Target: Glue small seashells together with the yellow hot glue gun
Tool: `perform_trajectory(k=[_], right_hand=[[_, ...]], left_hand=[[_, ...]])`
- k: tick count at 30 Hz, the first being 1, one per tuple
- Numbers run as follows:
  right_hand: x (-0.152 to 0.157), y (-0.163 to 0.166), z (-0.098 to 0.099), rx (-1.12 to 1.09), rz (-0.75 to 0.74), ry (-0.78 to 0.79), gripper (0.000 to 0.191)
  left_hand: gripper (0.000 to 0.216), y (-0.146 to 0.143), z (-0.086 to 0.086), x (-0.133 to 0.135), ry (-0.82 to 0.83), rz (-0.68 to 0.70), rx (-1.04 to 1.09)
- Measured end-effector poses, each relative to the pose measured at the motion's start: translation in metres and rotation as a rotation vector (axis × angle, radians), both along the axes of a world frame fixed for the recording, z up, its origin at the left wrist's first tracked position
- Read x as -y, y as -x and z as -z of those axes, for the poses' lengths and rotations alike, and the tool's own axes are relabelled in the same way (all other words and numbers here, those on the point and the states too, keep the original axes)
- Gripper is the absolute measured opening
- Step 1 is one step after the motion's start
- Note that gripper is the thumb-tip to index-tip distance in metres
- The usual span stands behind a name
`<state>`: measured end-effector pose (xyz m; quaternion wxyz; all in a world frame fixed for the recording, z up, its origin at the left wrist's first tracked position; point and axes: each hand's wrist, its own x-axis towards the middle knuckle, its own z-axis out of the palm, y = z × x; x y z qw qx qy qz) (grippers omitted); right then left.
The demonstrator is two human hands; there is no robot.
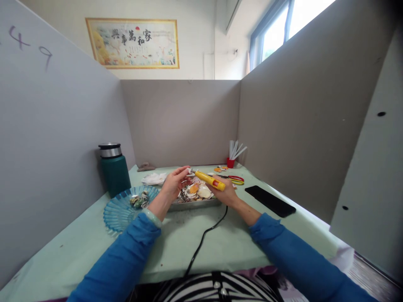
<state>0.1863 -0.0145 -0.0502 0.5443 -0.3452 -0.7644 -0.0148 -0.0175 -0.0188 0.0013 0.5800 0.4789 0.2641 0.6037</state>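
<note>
My right hand (227,193) is closed round a yellow corded tool (210,180) with a red band, its tip pointing left. My left hand (174,183) pinches a small pale piece (189,171) right at that tip, held above a metal tray (192,204). The tray holds several shells (197,191), white and orange. The tool's black cord (201,243) runs down over the table toward me.
A blue glass plate (118,212) with small dark shells lies left of the tray, beside a green flask (114,169). A black phone (270,200), yellow-and-red scissors (235,179), a red cup with white sticks (231,158) and crumpled tissue (153,179) lie around. Grey partitions enclose three sides.
</note>
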Motion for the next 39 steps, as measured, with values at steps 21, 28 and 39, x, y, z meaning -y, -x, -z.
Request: perform_trajectory(k=[21, 28, 39], right_hand=[[0.0017, 0.0003, -0.0011, 0.021, 0.0, -0.006, 0.021], [0.0017, -0.0002, -0.0007, 0.026, 0.004, -0.022, 0.018], [0.0018, 0.0006, -0.0012, 0.005, 0.005, -0.013, 0.022]], left_hand=[[0.033, 0.001, 0.0027, -0.0029, 0.013, 0.046, -0.018], [0.035, 0.0004, 0.0004, 0.0001, 0.008, 0.002, 0.0], [0.03, 0.0015, 0.0004, -0.0014, 0.028, 0.051, -0.005]])
